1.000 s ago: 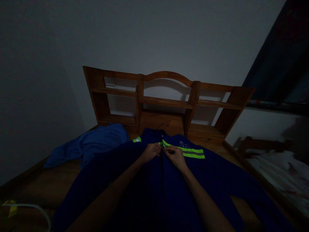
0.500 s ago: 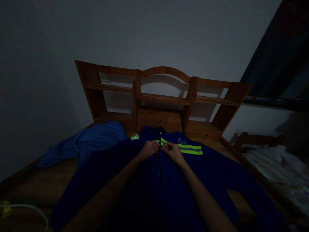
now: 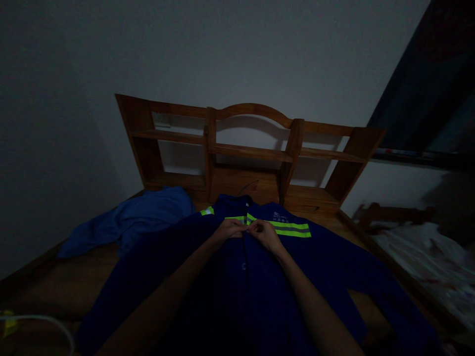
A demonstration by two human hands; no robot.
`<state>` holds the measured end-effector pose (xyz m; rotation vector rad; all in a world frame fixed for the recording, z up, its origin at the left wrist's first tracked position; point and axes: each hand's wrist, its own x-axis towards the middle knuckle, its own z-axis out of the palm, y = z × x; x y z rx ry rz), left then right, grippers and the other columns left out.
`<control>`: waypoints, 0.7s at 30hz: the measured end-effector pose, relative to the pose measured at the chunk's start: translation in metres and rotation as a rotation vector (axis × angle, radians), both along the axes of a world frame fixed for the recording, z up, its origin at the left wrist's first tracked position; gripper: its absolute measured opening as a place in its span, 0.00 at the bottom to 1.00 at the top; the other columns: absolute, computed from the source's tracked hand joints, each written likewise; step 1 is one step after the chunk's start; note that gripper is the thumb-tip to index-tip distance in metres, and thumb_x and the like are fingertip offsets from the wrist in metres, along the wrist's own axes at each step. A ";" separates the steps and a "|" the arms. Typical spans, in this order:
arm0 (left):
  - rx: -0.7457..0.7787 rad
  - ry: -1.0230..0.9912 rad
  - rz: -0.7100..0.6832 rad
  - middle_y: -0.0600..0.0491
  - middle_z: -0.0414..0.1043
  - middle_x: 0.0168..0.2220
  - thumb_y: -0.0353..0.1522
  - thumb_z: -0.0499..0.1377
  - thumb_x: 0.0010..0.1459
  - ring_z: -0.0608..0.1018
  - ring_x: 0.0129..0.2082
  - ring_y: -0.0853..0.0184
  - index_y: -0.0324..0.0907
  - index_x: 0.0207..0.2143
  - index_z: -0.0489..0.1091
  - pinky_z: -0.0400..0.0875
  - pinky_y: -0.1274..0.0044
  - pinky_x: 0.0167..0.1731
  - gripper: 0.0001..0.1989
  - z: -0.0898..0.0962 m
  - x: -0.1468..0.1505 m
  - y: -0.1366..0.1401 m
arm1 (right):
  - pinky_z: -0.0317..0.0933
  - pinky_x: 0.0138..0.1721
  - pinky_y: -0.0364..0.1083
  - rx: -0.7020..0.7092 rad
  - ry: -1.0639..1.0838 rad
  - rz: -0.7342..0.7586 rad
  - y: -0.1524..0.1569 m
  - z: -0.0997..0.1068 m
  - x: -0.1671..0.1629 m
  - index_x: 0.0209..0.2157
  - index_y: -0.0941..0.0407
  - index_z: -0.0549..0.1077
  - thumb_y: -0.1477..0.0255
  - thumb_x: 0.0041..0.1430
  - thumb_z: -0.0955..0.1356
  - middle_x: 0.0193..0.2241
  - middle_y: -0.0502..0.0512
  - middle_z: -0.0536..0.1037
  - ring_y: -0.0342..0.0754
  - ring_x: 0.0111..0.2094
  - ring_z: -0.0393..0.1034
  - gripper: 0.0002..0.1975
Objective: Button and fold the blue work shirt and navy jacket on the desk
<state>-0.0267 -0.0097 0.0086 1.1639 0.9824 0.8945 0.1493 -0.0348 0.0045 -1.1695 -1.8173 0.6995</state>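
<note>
A dark blue work jacket [image 3: 274, 277] with yellow-green reflective bands lies spread out front side up, collar away from me. My left hand [image 3: 230, 229] pinches the jacket's front edge at chest height. Close against it, my right hand [image 3: 264, 233] is also closed on the front edge, just below the reflective band [image 3: 293, 229]. The fingertips of both hands meet at the front opening; whether a button is between them is too dark to tell. Lower down the front, a round button [image 3: 244, 266] shows.
A crumpled lighter blue cloth [image 3: 148, 212] lies left of the jacket on the wooden surface [image 3: 85, 272]. Behind stands a wooden shelf unit [image 3: 252, 152] against the wall. A pale cable [image 3: 55, 321] curves at the lower left. Whitish bedding [image 3: 426, 252] is at the right.
My left fingers have straightened somewhat and reach further right, toward my right fingertips. My right hand stays at nearly the same spot on the jacket front.
</note>
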 end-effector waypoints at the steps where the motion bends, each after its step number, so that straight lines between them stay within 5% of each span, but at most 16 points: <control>1: -0.007 -0.003 0.012 0.55 0.72 0.21 0.37 0.71 0.32 0.75 0.24 0.69 0.36 0.25 0.69 0.71 0.75 0.33 0.19 -0.001 0.000 0.000 | 0.60 0.30 0.40 0.000 -0.001 0.001 0.000 0.000 0.000 0.31 0.59 0.73 0.68 0.49 0.69 0.27 0.52 0.75 0.43 0.28 0.68 0.09; 21: 0.031 0.003 0.080 0.60 0.65 0.13 0.31 0.69 0.35 0.69 0.15 0.76 0.36 0.20 0.66 0.66 0.82 0.20 0.14 -0.017 0.001 0.010 | 0.60 0.29 0.40 -0.029 0.011 0.003 -0.004 0.005 -0.002 0.31 0.59 0.74 0.69 0.48 0.69 0.27 0.51 0.75 0.42 0.28 0.67 0.09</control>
